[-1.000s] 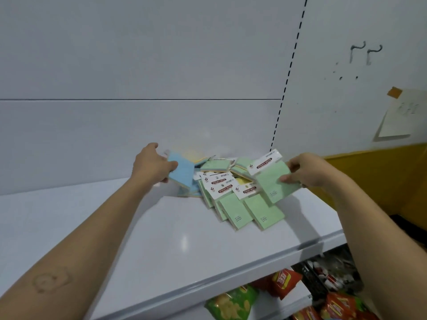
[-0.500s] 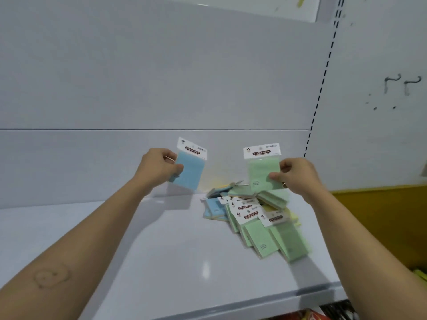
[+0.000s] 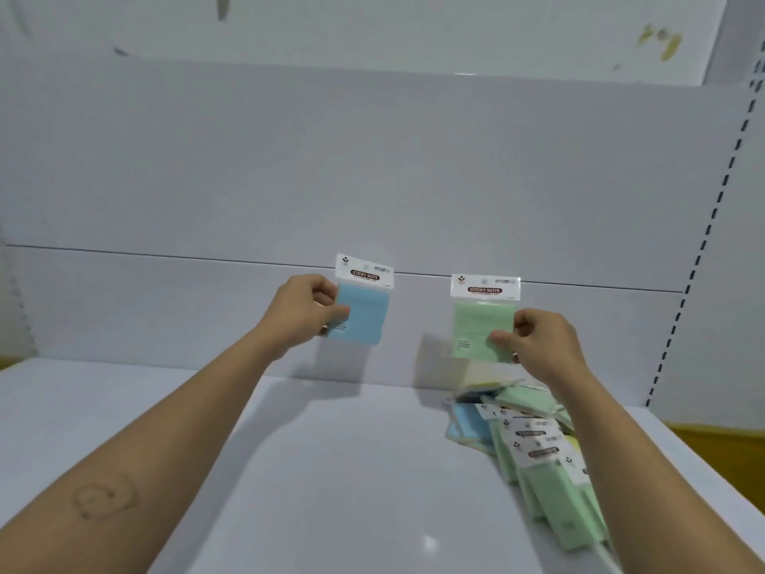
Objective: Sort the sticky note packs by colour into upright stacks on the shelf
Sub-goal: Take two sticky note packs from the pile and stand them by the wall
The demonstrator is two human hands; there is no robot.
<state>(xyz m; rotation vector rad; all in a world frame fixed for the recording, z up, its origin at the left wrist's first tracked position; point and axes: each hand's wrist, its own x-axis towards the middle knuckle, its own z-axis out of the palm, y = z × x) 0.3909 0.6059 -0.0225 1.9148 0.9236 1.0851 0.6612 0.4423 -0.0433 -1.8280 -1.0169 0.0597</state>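
A person's two bare arms reached forward over a white shelf [image 3: 331, 470], each hand holding up one sticky note pack in front of the pale back panel [image 3: 372, 180].

The left hand [image 3: 304, 312] pinched a blue pack [image 3: 364, 308] by its left edge, with the thumb across the front. The pack spread to the right of that grip, white label card on top, long axis close to vertical with a slight lean.

The right hand [image 3: 538, 345] pinched a green pack [image 3: 482, 321] at its lower right edge, fingers curled around it. The pack spread left and upward from that grip, label card on top, long axis vertical.

Both packs hung clear of the shelf, side by side with a gap between them, bottom edges facing down.

Below the right grip, and running toward the viewer from it, a loose pile [image 3: 534, 449] of mostly green packs, with some blue and a little yellow, lay flat and overlapping.

Below the left grip the shelf surface showed bare, so the blue pack looked to need only a straight drop to stand upright against the panel. The green pack sat over the far edge of the pile, so it probably needed to shift left of its grip, toward the gap, before it could go down.
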